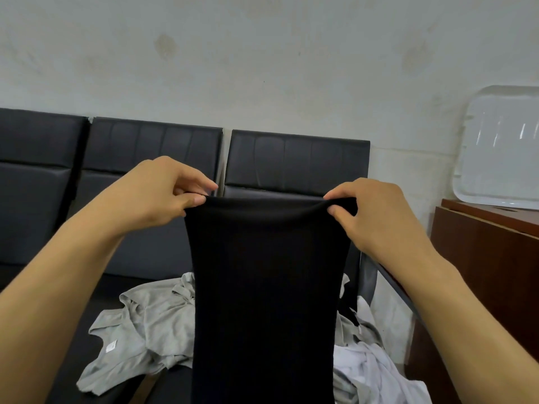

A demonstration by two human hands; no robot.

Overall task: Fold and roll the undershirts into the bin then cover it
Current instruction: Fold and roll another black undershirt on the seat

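Note:
A black undershirt (264, 293) hangs in the air in front of me, stretched flat between both hands. My left hand (154, 193) pinches its top left corner between thumb and fingers. My right hand (376, 214) pinches its top right corner the same way. Behind and below it, a grey undershirt (143, 339) lies crumpled on the black bench seat (87, 298), and a white undershirt (376, 374) lies bunched to the right. No bin shows in view.
Black padded backrests (294, 161) run along the pale wall behind the seat. A brown wooden cabinet (481, 258) stands at the right, with a white plastic lid (501, 147) leaning against the wall on top of it.

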